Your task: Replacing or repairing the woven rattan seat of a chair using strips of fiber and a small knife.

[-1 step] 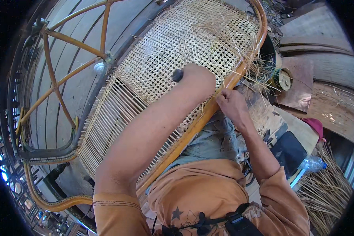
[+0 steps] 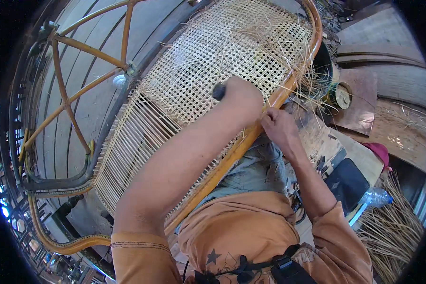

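Observation:
Across my lap lies a large curved rattan frame (image 2: 232,162) with a panel of woven cane (image 2: 199,71). Its lower-left part shows only parallel cane strands (image 2: 123,161). My left hand (image 2: 244,94) is closed around a dark tool handle (image 2: 218,92) above the weave, close to the near rail; the tool's working end is hidden by the hand and wrist. On the rail's right side, my right hand (image 2: 278,124) is closed in a pinch against the wood. What its fingers hold, if anything, I cannot make out. Loose cane ends stick out over the rail beyond it.
Rattan braces (image 2: 92,51) rise at the left. To the right are a round tin (image 2: 341,96), wooden boards (image 2: 357,99), a dark flat slab (image 2: 348,182), a clear plastic bottle (image 2: 377,198) and a bundle of cane strips (image 2: 388,227).
My left hand has shifted slightly right with the dark handle, nearer to the rail. The right hand stays at almost the same spot.

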Demonstrator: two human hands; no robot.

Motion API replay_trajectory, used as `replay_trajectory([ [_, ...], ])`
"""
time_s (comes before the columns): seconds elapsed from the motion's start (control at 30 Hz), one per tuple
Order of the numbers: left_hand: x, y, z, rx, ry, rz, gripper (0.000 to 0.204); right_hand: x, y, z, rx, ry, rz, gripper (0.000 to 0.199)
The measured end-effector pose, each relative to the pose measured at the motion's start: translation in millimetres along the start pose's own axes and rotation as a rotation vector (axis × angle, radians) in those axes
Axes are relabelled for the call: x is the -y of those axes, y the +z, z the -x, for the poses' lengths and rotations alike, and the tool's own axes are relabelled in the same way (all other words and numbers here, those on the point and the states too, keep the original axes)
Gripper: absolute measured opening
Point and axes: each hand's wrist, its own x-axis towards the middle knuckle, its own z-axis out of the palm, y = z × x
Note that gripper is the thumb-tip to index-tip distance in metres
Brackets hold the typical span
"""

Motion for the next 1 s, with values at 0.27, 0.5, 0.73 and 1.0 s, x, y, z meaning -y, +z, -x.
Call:
replay_trajectory([
  [0.27, 14.7, 8.1, -7.8, -0.058, 0.024, -0.046, 0.022, -3.3, 16.1, 2.7, -0.278, -0.34, 0.23, 0.019],
  [0.5, 18.6, 19.5, -16.3, 0.0, -0.109, 0.082, 0.035, 15.5, 3.4, 1.5, -0.146, -0.183, 0.369, 0.021],
  [0.73, 78.9, 5.7, 50.2, -0.001, -0.226, 0.064, 0.04, 23.2, 0.0, -9.1, -0.381, -0.595, -0.202, 0.026],
  [1.0, 45.2, 36.3, 26.4, -0.045, -0.156, 0.183, 0.027, 39.6, 4.6, 6.2, -0.005, -0.231, -0.029, 0.018],
])
